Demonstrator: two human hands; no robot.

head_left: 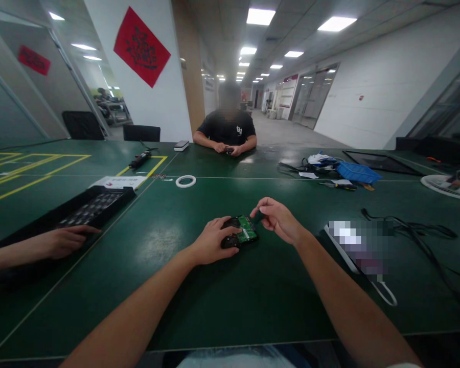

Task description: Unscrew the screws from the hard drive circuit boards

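Observation:
A small black device with a green circuit board (244,232) lies on the green table (230,301) in front of me. My left hand (212,241) rests on its left side, fingers curled over the black casing and holding it down. My right hand (276,219) hovers just right of the board with thumb and fingers pinched together; what they pinch is too small to make out.
A co-worker's hand (63,240) lies by a black tray (90,207) at left. Another person (227,130) sits across the table. A white tape ring (185,181), a blue bag (358,173), black cables (410,230) and a blurred flat item (358,245) lie around.

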